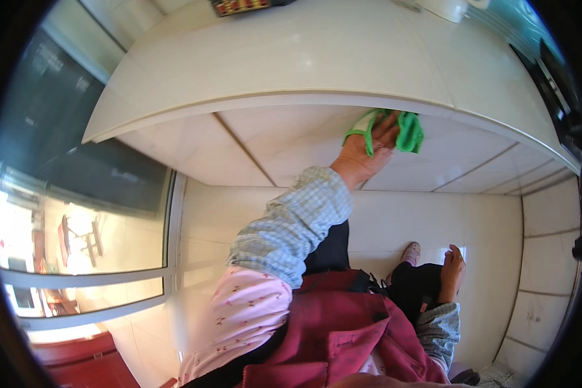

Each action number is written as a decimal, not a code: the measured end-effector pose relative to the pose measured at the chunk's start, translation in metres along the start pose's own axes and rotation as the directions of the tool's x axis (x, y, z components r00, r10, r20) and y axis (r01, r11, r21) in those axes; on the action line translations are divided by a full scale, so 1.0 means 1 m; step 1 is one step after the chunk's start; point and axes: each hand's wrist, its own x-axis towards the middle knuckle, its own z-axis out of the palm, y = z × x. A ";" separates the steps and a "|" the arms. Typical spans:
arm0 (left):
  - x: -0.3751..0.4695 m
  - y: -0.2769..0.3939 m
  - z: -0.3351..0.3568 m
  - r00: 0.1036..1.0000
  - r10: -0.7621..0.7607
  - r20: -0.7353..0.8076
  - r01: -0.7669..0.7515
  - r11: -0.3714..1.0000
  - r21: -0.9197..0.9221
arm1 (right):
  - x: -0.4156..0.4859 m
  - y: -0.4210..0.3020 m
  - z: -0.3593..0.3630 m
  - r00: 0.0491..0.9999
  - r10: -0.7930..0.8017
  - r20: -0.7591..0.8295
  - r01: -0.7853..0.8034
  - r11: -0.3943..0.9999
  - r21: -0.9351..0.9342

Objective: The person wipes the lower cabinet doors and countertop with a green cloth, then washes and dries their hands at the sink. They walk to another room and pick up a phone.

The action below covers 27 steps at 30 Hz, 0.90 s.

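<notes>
My left hand (368,153) presses a green cloth (410,133) with a pale patch against the upper part of a white tiled panel (281,136), just under the countertop's overhanging edge. The fingers are spread over the cloth, and part of it bunches out on their right side. Lower right, my right hand (454,270) is beside my dark-trousered knee with its fingers loosely bent. Nothing shows in it.
Above the panel juts a pale countertop (291,63). It carries a white mug (444,8), a patterned box (240,6) and a black appliance, perhaps a stove (550,92). A glass door (92,194) stands left, a tiled wall (545,266) right. Something red (87,356) sits lower left.
</notes>
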 end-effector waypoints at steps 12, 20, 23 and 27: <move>-0.134 -0.089 -0.113 0.953 -0.261 -0.156 0.302 0.870 0.388 | 0.005 -0.009 0.013 0.985 -0.158 -0.068 0.157 0.987 -0.019; -0.170 -0.092 -0.178 0.597 -0.531 -0.601 0.630 0.774 -0.058 | 0.009 -0.016 0.016 0.997 -0.075 -0.003 0.074 0.994 -0.086; -0.163 -0.103 -0.211 0.472 -0.442 -0.763 0.609 0.789 -0.081 | 0.009 -0.020 0.017 0.997 -0.070 0.013 0.071 0.992 -0.100; -0.127 -0.108 -0.217 0.329 -0.455 -0.827 0.649 0.745 -0.151 | 0.009 -0.023 0.018 0.999 -0.033 0.018 0.035 0.993 -0.113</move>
